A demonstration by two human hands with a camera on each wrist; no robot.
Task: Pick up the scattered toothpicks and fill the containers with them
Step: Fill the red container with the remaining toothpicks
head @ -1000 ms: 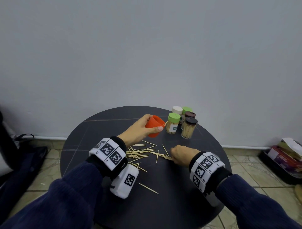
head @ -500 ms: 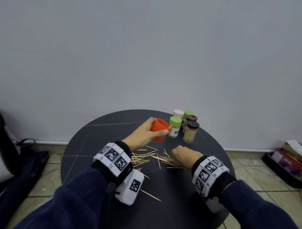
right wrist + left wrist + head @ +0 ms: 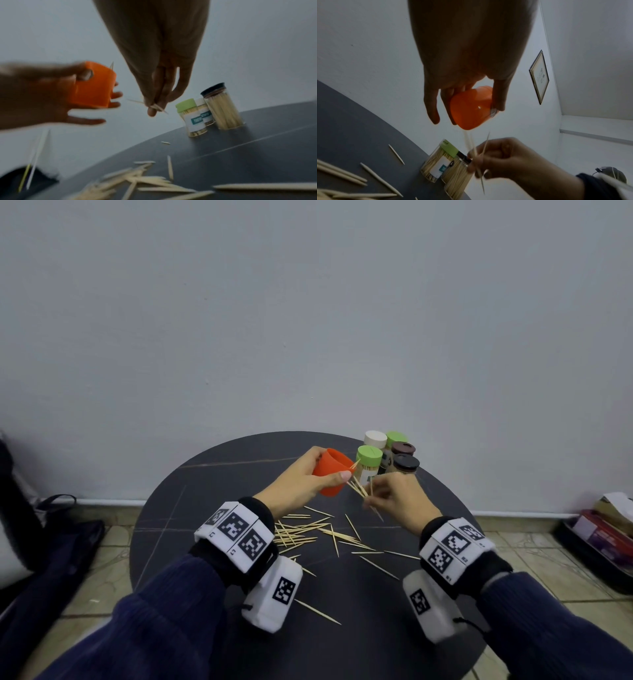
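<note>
My left hand (image 3: 301, 479) grips an orange container (image 3: 330, 474) above the round dark table (image 3: 171, 508), its mouth tilted to the right; a toothpick tip pokes out of it. The container (image 3: 471, 108) shows from below in the left wrist view. My right hand (image 3: 394, 501) is raised just right of it and pinches a small bunch of toothpicks (image 3: 359, 489) whose tips point at the container's mouth. The same bunch (image 3: 475, 150) and pinch (image 3: 156, 106) appear in both wrist views. Several loose toothpicks (image 3: 301, 534) lie scattered on the table between my wrists.
Filled toothpick jars stand together at the table's far right: a green-lidded one (image 3: 368, 462), a white-lidded one (image 3: 375, 438), another green one (image 3: 397, 437) and two dark-lidded ones (image 3: 406, 463). A dark bag (image 3: 51, 542) lies on the floor left, boxes (image 3: 603, 529) right.
My right hand has lifted off the table with a bunch of toothpicks and moved up towards the orange container. The left hand has kept hold of the container.
</note>
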